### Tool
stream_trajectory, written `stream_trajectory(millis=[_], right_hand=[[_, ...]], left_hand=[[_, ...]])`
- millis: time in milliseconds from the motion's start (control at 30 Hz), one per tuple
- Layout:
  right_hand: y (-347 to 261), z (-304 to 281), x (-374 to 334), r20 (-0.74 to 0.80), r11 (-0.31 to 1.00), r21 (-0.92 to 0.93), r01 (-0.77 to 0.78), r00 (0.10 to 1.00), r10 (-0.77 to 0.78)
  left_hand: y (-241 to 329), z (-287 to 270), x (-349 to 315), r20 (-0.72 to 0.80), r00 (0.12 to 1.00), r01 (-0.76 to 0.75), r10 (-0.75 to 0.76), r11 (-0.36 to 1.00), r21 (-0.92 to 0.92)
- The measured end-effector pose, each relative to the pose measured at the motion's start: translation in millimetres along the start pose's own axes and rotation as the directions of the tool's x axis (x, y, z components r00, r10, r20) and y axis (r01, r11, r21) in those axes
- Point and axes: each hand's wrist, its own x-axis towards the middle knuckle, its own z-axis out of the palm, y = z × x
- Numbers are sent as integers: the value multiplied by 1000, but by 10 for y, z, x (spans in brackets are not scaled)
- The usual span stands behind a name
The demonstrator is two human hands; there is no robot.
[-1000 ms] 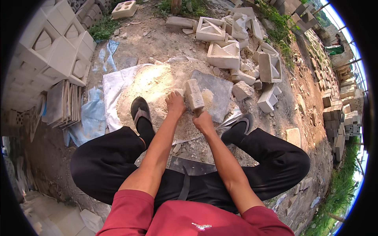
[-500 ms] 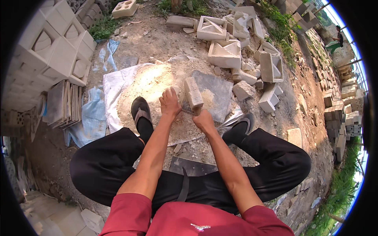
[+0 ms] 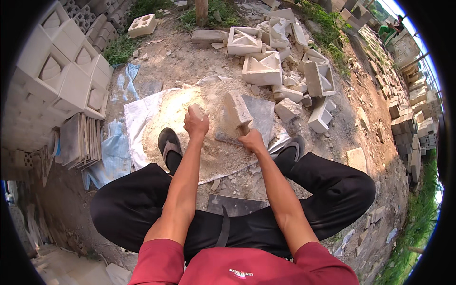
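My right hand (image 3: 251, 141) is wrapped round the short handle of a mallet with a long, pale, dust-covered block head (image 3: 237, 109). The head is over a dark flat slab (image 3: 261, 114). To its left, my left hand (image 3: 195, 126) has its fingers curled round a pale chunk of broken block (image 3: 197, 111), partly hidden by the fingers. Below both hands, pale crushed rubble (image 3: 178, 105) covers a white sheet (image 3: 137, 118). The mallet head and the chunk are apart.
Broken hollow blocks (image 3: 262, 69) lie heaped ahead to the right. Patterned blocks (image 3: 52, 66) are stacked at the left, near leaning boards (image 3: 80, 140) and blue plastic sheeting (image 3: 114, 152). My feet flank the sheet. Another person (image 3: 393, 29) is far off at the upper right.
The mallet has come up a little and tilted. My left hand has shifted slightly left, and the chunk in it now shows more plainly. The whole view has shifted slightly.
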Motion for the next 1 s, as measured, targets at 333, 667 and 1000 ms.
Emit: stream_trajectory(millis=[333, 667, 1000], right_hand=[[715, -1039, 1134, -454, 995, -78, 56, 887, -86], [716, -1013, 1346, -322, 975, 134, 179, 938, -128], [-326, -1084, 741, -460, 853, 168, 493, 805, -375]], left_hand=[[221, 44, 4, 77, 982, -151, 174, 959, -238], [271, -9, -17, 136, 974, -123, 182, 925, -360], [446, -173, -44, -17, 972, -224, 235, 902, -368]])
